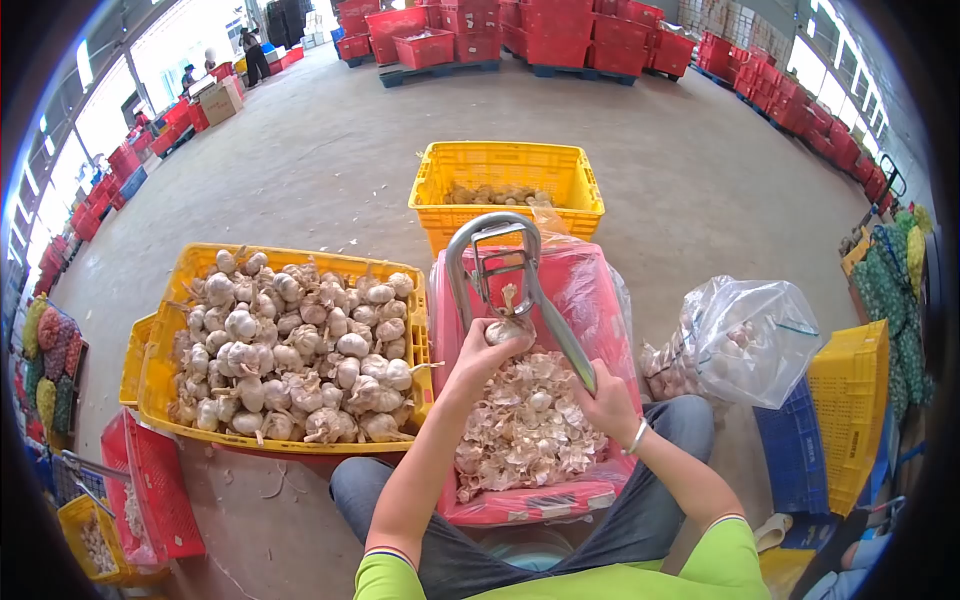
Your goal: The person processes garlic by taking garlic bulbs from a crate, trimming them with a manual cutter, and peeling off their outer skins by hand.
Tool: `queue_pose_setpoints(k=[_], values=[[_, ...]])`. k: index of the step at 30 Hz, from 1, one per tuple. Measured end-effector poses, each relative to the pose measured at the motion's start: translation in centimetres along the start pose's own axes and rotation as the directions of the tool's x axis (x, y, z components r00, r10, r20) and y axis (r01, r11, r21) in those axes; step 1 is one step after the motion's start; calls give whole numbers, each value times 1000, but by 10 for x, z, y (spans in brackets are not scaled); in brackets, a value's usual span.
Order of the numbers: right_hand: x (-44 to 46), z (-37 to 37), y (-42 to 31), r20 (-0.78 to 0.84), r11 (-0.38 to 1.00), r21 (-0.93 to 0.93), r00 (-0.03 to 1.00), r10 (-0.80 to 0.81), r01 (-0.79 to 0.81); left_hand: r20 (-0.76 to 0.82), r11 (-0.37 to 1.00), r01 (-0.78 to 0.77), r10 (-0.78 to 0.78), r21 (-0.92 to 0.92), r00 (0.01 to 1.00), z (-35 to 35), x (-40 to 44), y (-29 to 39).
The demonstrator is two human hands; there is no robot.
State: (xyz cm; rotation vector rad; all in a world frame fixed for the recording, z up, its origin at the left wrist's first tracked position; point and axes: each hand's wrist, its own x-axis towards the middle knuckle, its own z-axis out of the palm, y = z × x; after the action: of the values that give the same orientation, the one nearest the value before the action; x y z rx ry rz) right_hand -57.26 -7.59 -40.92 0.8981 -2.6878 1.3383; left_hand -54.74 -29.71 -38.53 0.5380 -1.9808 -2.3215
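One garlic bulb, stem up, in our pinch.
Our left hand has its fingers pressed on it, over the pink crate; our right-hand fingers curl round a metal tool. Bulb's nine o'clock: loaded yellow crate. Three o'clock: clear bag.
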Motion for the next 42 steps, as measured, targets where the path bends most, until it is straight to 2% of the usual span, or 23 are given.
queue_pose_setpoints(k=[3, 6, 7, 8, 11, 14, 18, 20, 21, 24, 30, 33, 36, 42], values=[[8, 22, 23, -86, 997, -10, 993, -75, 74, -9, 996, -67, 67, -61, 998, 3, 2, -6], [9, 42, 50, -141, 996, -33, 986, -88, 84, -11, 994, -101, 101, -34, 995, 0, 3, -14], [14, 52, 63, -176, 995, -45, 980, -95, 89, -3, 999, -33, 33, 34, 999, -2, 2, -13], [26, 55, 59, -213, 993, -55, 970, -117, 108, 44, 997, -28, 31, -72, 999, -6, 7, -14], [21, 53, 41, -132, 1000, 19, 991, 0, 2, 184, 931, 85, -19, -354, 983, -17, 7, -30], [14, 26, 8, -26, 996, 67, 997, 69, -67, 328, 724, 307, -118, -617, 937, -18, 7, -32], [2, -24, -38, 146, 975, 147, 978, 148, -170, 360, 600, 375, -152, -707, 921, -13, 14, -42], [2, -46, -49, 235, 960, 163, 954, 188, -229, 394, 585, 379, -108, -717, 913, -12, 14, -41], [1, -49, -45, 229, 958, 203, 961, 154, -202, 410, 578, 380, -85, -722, 908, -11, 14, -40], [2, -62, -62, 282, 944, 170, 931, 230, -284, 371, 562, 355, -90, -747, 924, -7, 10, -36], [4, -64, -73, 295, 942, 191, 931, 213, -276, 373, 613, 236, 103, -754, 922, -7, -3, -21], [5, -65, -70, 321, 919, 198, 908, 269, -342, 392, 657, 175, 198, -733, 898, -8, -4, -20], [5, -68, -74, 343, 901, 210, 892, 296, -380, 363, 674, 146, 192, -724, 912, -7, -4, -18], [7, -69, -70, 317, 937, 165, 916, 245, -307, 340, 718, 108, 187, -688, 922, -3, 1, -24]])
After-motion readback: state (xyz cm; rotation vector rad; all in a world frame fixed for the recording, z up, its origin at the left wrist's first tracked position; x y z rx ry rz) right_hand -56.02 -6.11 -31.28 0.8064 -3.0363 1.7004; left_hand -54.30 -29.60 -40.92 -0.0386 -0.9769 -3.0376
